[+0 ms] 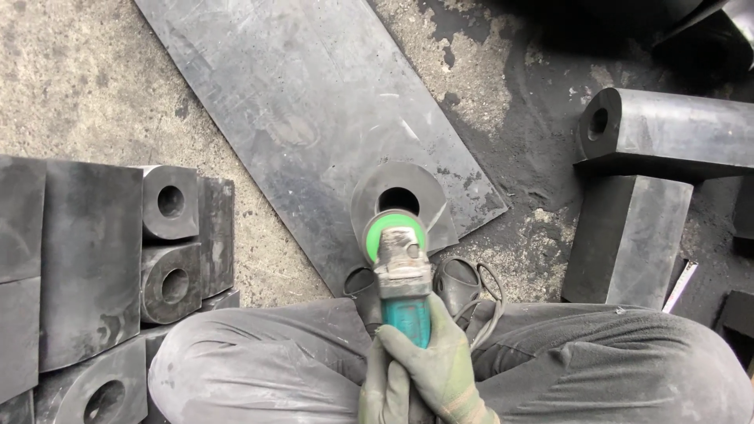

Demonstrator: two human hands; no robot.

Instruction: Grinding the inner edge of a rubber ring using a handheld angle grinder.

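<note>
**Gripping a grinder over one rubber block**

Crouching on the concrete floor [78,78], the person held one teal angle grinder with a green guard [402,275] in both hands. The right hand [440,365], in a green glove, was clamped around the grinder's body; the left hand [381,385], gloved too, closed on it just beside, partly hidden. The grinder's head touched one dark grey rubber block with a round hole [400,196], which lay at the near corner of a single long grey sheet [298,102]. At the floor's left edge at least three similar holed blocks [169,239] were stacked. Two long dark blocks [652,180] lay toward the right edge.
</note>
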